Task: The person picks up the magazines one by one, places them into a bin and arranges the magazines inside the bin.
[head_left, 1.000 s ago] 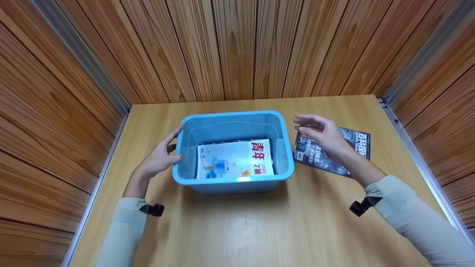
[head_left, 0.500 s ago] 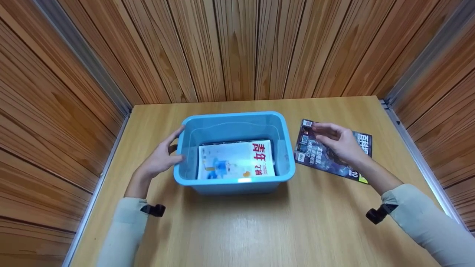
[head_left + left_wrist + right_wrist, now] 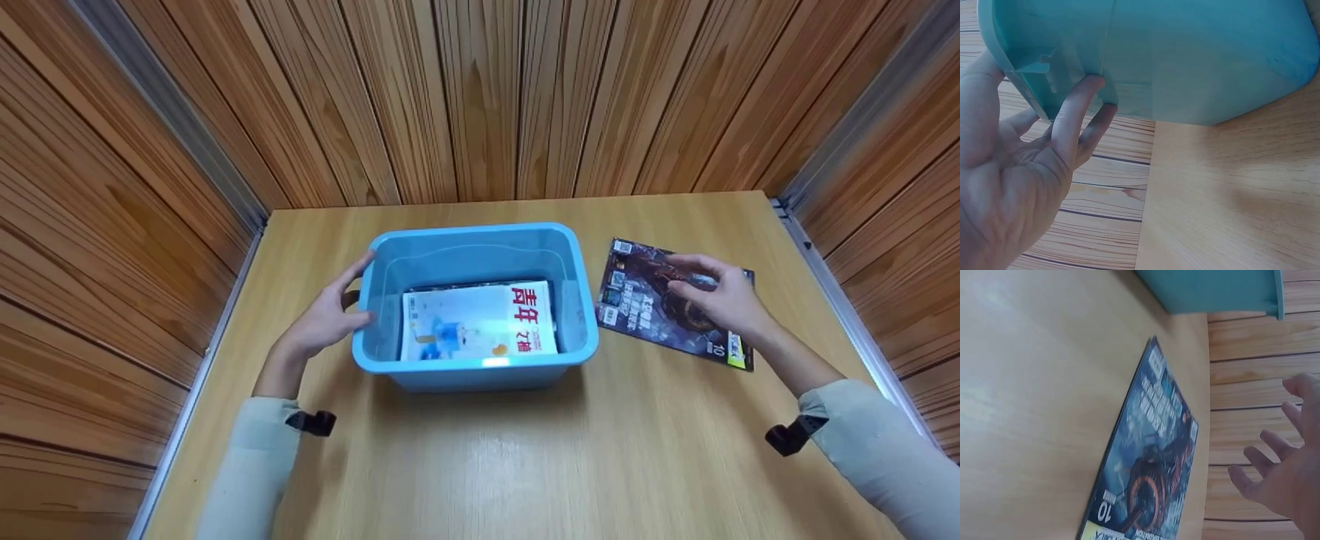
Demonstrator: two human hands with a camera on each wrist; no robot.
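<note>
A blue plastic bin (image 3: 375, 341) stands mid-table with a white magazine (image 3: 478, 321) with red characters lying flat inside. My left hand (image 3: 330, 315) rests on the bin's left wall, fingers straight against the plastic (image 3: 1081, 107) and thumb at the rim. A dark magazine (image 3: 645, 304) lies flat on the table right of the bin, also seen in the right wrist view as the dark magazine (image 3: 1148, 461). My right hand (image 3: 720, 296) hovers over its right half with fingers spread and relaxed (image 3: 1264, 467), holding nothing.
The wooden table (image 3: 487, 465) is enclosed by wood-panelled walls on the left, back and right, with metal strips at the corners. The bin's blue wall (image 3: 1213, 289) shows at the top of the right wrist view.
My right hand has moved rightward and down, from beside the bin's right rim to over the dark magazine's right half. The left hand and bin have stayed put.
</note>
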